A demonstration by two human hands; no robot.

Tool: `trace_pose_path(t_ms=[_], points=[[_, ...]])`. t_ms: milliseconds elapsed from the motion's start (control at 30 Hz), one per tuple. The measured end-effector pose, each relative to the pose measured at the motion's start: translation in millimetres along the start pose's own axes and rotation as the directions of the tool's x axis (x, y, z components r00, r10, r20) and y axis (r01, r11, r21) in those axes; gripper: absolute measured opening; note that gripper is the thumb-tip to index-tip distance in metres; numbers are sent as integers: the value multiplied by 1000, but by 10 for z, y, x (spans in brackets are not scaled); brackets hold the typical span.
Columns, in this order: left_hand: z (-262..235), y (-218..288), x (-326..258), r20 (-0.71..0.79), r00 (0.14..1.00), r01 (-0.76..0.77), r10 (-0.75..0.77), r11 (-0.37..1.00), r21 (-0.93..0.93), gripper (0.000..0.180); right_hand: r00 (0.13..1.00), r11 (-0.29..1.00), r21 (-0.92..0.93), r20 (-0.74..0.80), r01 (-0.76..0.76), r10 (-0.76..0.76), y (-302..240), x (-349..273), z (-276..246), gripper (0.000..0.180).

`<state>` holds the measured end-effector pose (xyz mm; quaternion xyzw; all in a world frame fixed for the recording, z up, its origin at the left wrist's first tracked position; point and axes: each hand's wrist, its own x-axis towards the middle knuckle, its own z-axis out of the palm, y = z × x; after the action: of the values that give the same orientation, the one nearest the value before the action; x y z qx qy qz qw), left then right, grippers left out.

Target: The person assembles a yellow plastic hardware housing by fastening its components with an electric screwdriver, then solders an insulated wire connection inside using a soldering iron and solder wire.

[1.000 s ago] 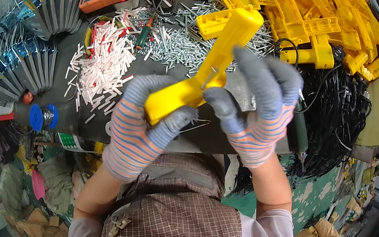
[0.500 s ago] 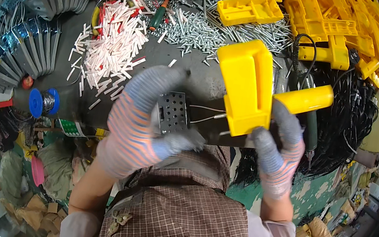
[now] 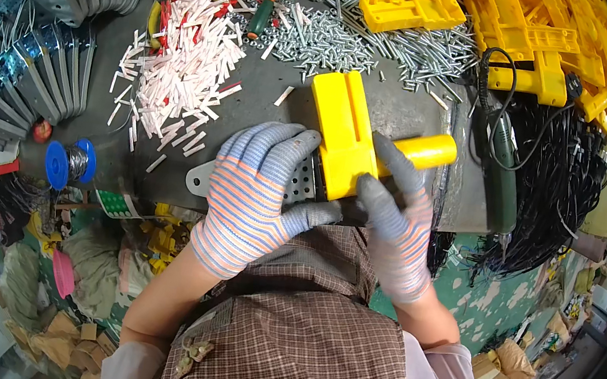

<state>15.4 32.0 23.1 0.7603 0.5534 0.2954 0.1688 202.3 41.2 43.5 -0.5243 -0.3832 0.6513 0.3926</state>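
Just above the bench's front edge, my gloved left hand is closed over a perforated metal box, its thumb along the near side. A flat metal tab with a hole sticks out to the left, beyond that hand. My gloved right hand grips a yellow plastic housing between thumb and fingers. The housing's round handle points right. Its lower left edge meets the box's right end; how far they overlap is hidden.
White sleeve pieces and loose screws lie beyond my hands, with a green-handled screwdriver among them. Yellow housings pile up at the far right. A dark green power tool and black cables lie right; a wire spool stands left.
My right hand has brought the yellow housing left, against the metal box. My left hand has closed over the box, and the metal tab now shows at its left.
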Motion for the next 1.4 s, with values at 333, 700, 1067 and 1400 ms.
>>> trace_pose_path(t_ms=[333, 700, 1067, 1400], points=[[63, 23, 7, -43, 997, -56, 58, 997, 49, 68, 967, 811, -530, 193, 246, -167, -80, -205, -411, 54], [76, 33, 18, -48, 993, -101, 105, 991, 83, 69, 781, -96, -995, 29, -39, -624, -247, 182, -1724, 74], [96, 44, 23, -53, 994, -87, 91, 993, 82, 68, 952, 979, 186, -305, 83, -23, -94, -582, -829, 50], [126, 10, 18, -104, 991, -79, 83, 996, 40, 68, 902, 671, 606, -327, 428, -281, -655, -499, -886, 60]])
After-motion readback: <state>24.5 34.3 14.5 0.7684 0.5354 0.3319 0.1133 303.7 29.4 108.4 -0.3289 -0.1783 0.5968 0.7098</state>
